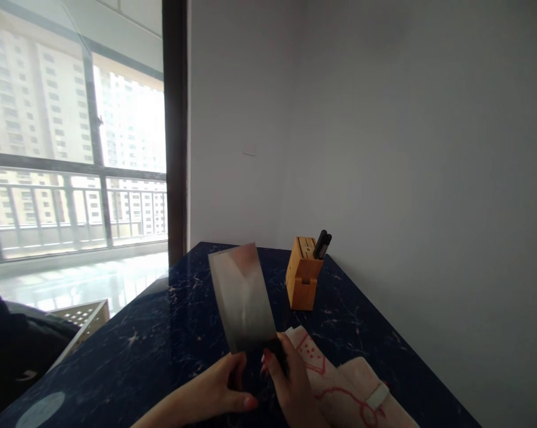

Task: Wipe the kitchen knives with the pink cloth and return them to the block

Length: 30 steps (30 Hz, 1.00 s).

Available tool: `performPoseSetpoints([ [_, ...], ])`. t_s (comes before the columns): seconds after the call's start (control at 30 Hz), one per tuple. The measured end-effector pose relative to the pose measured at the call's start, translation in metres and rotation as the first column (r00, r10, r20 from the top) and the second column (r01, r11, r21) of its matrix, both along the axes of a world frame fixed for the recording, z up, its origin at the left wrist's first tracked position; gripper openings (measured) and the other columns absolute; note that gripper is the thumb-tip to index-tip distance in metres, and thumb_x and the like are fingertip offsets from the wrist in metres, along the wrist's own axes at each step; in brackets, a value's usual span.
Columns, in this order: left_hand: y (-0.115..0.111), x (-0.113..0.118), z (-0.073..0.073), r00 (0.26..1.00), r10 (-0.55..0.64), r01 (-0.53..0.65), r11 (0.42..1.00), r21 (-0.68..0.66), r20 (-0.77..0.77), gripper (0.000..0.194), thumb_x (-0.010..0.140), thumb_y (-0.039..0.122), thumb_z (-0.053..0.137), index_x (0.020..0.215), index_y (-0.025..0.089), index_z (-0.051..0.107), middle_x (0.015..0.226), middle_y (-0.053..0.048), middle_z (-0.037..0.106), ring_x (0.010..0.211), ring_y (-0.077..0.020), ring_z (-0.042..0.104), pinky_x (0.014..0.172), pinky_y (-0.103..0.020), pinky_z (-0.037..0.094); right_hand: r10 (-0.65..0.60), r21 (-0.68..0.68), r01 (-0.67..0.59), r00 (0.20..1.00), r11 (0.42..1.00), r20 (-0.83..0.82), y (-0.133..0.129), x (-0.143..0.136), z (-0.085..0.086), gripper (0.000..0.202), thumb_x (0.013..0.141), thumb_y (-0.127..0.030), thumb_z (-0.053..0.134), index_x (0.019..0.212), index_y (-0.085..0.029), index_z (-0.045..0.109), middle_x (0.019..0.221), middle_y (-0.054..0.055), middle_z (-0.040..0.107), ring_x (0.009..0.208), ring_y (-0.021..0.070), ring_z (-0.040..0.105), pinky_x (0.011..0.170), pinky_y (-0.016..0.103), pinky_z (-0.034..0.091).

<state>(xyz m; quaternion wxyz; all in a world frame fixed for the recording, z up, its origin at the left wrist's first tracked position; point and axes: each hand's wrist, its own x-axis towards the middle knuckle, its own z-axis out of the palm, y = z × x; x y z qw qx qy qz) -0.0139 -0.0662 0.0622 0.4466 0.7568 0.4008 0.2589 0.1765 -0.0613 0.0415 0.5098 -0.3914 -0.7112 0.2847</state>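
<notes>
Currently, the right hand (295, 389) is gripping a cleaver (244, 297) above the table (179, 321), outside the knife block (302, 285).
The left hand (217, 386) is curving half-open beside it; black-handled tools (320, 245) are standing slotted.

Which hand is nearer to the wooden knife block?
Right. The right hand, gripping the cleaver, is in front of the knife block; the left hand is farther away, toward the left.

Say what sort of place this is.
Probably a flat high up: a wooden knife block stands on a dark blue marbled table, and pale tower blocks show beyond a grey metal railing.
</notes>
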Motion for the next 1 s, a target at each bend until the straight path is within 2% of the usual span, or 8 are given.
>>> performPoseSetpoints([
  [0.13, 0.001, -0.004, 0.002, 0.995, -0.086, 0.086, 0.996, 0.013, 0.057, 0.056, 0.064, 0.046, 0.069, 0.109, 0.019, 0.048, 0.097, -0.002, 0.054, 0.085, -0.0170, 0.046, 0.076, -0.027, 0.038, 0.064, -0.152, -0.084, 0.989, 0.985, -0.130, 0.001, -0.006, 0.005, 0.026, 0.086, -0.044, 0.043, 0.089, -0.019, 0.050, 0.069, -0.001, 0.054, 0.059, 0.0120, 0.053, 0.058, 0.024, 0.044],
  [0.3, 0.011, -0.007, -0.010, 0.960, -0.162, 0.170, 0.985, -0.018, 0.230, 0.071, 0.069, 0.046, 0.065, 0.129, 0.024, 0.035, 0.111, -0.008, 0.055, 0.100, -0.0233, 0.049, 0.087, -0.036, 0.036, 0.124, -0.252, -0.197, 0.952, 0.947, -0.280, 0.008, -0.009, 0.006, 0.030, 0.081, -0.049, 0.048, 0.079, -0.019, 0.047, 0.062, -0.004, 0.049, 0.047, 0.0080, 0.048, 0.043, 0.020, 0.038],
  [0.47, 0.021, -0.007, -0.019, 0.928, -0.106, 0.152, 0.983, -0.103, 0.357, 0.065, 0.070, 0.052, 0.062, 0.125, 0.024, 0.042, 0.113, -0.008, 0.058, 0.103, -0.0254, 0.050, 0.089, -0.041, 0.033, 0.144, -0.347, -0.276, 0.921, 0.896, -0.362, 0.014, -0.010, 0.010, 0.034, 0.079, -0.052, 0.049, 0.075, -0.019, 0.044, 0.057, -0.006, 0.048, 0.036, 0.0049, 0.042, 0.034, 0.017, 0.032],
  [0.57, 0.023, -0.006, -0.016, 0.876, -0.069, 0.151, 0.979, -0.136, 0.478, 0.066, 0.067, 0.053, 0.064, 0.122, 0.021, 0.046, 0.113, -0.010, 0.059, 0.104, -0.0268, 0.050, 0.092, -0.043, 0.031, 0.163, -0.363, -0.316, 0.905, 0.877, -0.393, 0.017, -0.009, 0.009, 0.034, 0.079, -0.052, 0.050, 0.078, -0.018, 0.045, 0.059, -0.006, 0.049, 0.034, 0.0040, 0.041, 0.031, 0.016, 0.030],
  [0.63, 0.022, -0.007, -0.013, 0.837, -0.013, 0.151, 0.966, -0.209, 0.547, 0.060, 0.073, 0.049, 0.060, 0.124, 0.020, 0.045, 0.118, -0.011, 0.058, 0.109, -0.0276, 0.048, 0.094, -0.043, 0.029, 0.182, -0.361, -0.338, 0.898, 0.869, -0.402, 0.019, -0.008, 0.007, 0.034, 0.079, -0.052, 0.050, 0.077, -0.018, 0.045, 0.059, -0.006, 0.049, 0.033, 0.0039, 0.041, 0.030, 0.016, 0.030],
  [0.73, 0.021, -0.012, -0.011, 0.744, 0.088, 0.179, 0.929, -0.324, 0.662, 0.052, 0.082, 0.044, 0.050, 0.127, 0.020, 0.042, 0.125, -0.011, 0.054, 0.116, -0.0275, 0.044, 0.098, -0.044, 0.026, 0.185, -0.367, -0.344, 0.896, 0.864, -0.404, 0.023, -0.008, 0.004, 0.036, 0.078, -0.053, 0.051, 0.076, -0.018, 0.045, 0.058, -0.006, 0.049, 0.033, 0.0040, 0.042, 0.029, 0.015, 0.030],
  [0.83, 0.023, -0.016, -0.011, 0.656, 0.128, 0.237, 0.901, -0.364, 0.744, 0.051, 0.084, 0.044, 0.045, 0.128, 0.020, 0.042, 0.127, -0.009, 0.053, 0.119, -0.0261, 0.043, 0.102, -0.043, 0.021, 0.166, -0.389, -0.340, 0.894, 0.856, -0.415, 0.024, -0.007, 0.005, 0.037, 0.075, -0.055, 0.053, 0.077, -0.018, 0.045, 0.060, -0.006, 0.050, 0.033, 0.0040, 0.042, 0.028, 0.016, 0.030],
  [1.0, 0.027, -0.015, -0.002, 0.631, 0.141, 0.278, 0.877, -0.392, 0.763, 0.047, 0.087, 0.044, 0.037, 0.123, 0.016, 0.047, 0.121, -0.009, 0.057, 0.118, -0.0252, 0.044, 0.103, -0.042, 0.022, 0.177, -0.462, -0.358, 0.904, 0.812, -0.390, 0.023, -0.008, 0.005, 0.037, 0.075, -0.055, 0.053, 0.075, -0.018, 0.043, 0.059, -0.006, 0.050, 0.032, 0.0049, 0.042, 0.027, 0.015, 0.028],
])
